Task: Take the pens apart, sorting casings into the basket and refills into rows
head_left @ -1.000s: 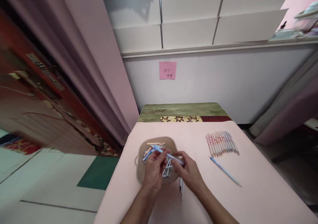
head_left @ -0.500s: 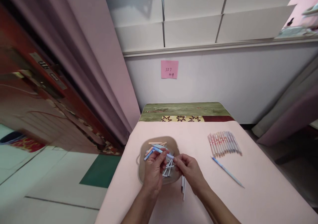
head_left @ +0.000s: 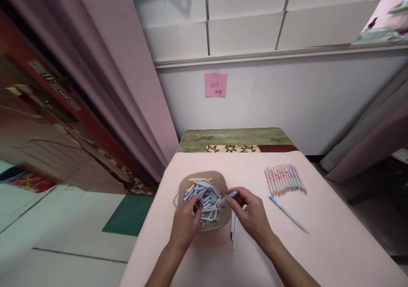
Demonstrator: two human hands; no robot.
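Watching through head camera: right hand (head_left: 253,208) pinches pale lavender pen barrel (head_left: 232,194) between thumb and fingers, at right rim of beige tray (head_left: 225,217). Left hand (head_left: 185,221) over tray, fingers half curled beside blue pen cap (head_left: 203,201) — I can't tell whether gripped. Loose pen parts (head_left: 204,184) heaped inside. Thin white rods (head_left: 234,234) by tray's near right corner. Farther right on pink tablecloth (head_left: 264,261) I see row of slim pens (head_left: 283,180) — single blue-and-white pen (head_left: 288,214) just nearer.

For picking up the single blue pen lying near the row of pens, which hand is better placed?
Probably the right. The right hand is nearer to the blue pen, though it pinches a pale piece that would need setting down first. The left hand is over the container, farther away.
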